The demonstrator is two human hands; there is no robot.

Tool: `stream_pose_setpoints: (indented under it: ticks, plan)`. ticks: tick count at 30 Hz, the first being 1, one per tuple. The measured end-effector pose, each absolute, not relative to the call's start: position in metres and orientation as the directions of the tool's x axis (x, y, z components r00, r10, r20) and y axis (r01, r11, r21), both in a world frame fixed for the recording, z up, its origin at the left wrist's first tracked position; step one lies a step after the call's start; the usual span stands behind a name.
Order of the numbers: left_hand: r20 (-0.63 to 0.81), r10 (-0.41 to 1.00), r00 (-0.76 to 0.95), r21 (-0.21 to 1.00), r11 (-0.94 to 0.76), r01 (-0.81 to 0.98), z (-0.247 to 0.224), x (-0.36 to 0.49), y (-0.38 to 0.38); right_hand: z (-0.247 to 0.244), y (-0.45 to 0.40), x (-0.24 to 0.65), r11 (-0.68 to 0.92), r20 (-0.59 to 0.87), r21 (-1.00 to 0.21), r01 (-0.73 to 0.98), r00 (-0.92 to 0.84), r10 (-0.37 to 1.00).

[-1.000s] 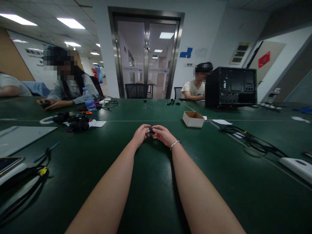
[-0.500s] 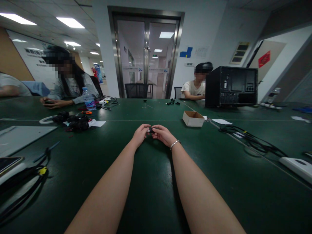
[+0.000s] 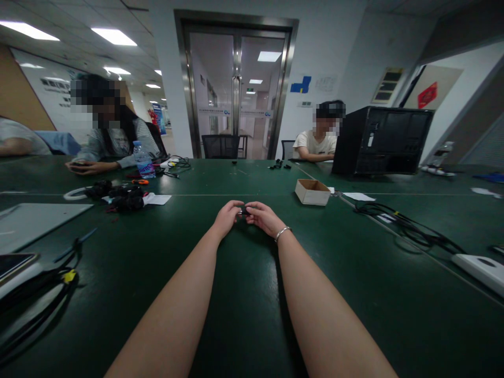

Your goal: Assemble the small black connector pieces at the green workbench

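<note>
My left hand (image 3: 227,218) and my right hand (image 3: 264,217) meet over the green table, both closed on one small black piece with a silvery end (image 3: 243,212). Thumb and fingers of each hand pinch it from opposite sides. Most of it is hidden by the fingers, so its exact kind does not show. A silver bangle (image 3: 282,234) circles my right wrist.
Right of my hands stands an open cardboard box (image 3: 312,195), with a black computer case (image 3: 380,142) behind it. Black cables (image 3: 409,226) lie further right. Headphones (image 3: 126,197) and a water bottle (image 3: 144,160) are on the left. Two people sit across the table.
The computer case has turned, so a different side faces me. My hands and the small black piece look nearly unchanged.
</note>
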State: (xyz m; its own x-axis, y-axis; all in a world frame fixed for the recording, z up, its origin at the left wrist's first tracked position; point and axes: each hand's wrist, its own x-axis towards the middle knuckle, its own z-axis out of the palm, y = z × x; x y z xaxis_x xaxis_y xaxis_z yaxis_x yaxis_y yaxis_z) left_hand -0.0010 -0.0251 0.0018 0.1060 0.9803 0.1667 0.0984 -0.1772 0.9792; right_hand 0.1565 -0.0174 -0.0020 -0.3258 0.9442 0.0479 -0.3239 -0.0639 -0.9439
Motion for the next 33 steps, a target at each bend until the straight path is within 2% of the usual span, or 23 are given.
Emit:
stream_pose_setpoints:
  ticks: [22, 25, 28, 31, 33]
  plan:
    - [0.166, 0.982, 0.091, 0.982, -0.173, 0.077, 0.001, -0.001, -0.024, -0.004, -0.017, 0.156, -0.032, 0.071, -0.954, -0.299, -0.327, 0.942]
    - [0.185, 0.983, 0.024, 0.980, -0.186, 0.070, -0.002, -0.002, -0.022, -0.005, -0.014, 0.154, 0.045, 0.107, -0.980, -0.194, -0.322, 0.941]
    - [0.226, 0.974, -0.027, 0.968, -0.221, 0.121, -0.006, -0.003, -0.020, -0.006, -0.012, 0.150, 0.129, 0.122, -0.992, 0.005, -0.302, 0.945]
    - [0.287, 0.958, 0.016, 0.925, -0.282, 0.256, -0.011, -0.004, -0.020, -0.008, -0.013, 0.145, 0.210, 0.165, -0.958, 0.196, -0.225, 0.960]
    - [0.314, 0.947, 0.063, 0.884, -0.316, 0.344, -0.014, -0.004, -0.022, -0.010, -0.014, 0.142, 0.286, 0.253, -0.930, 0.233, -0.160, 0.954]
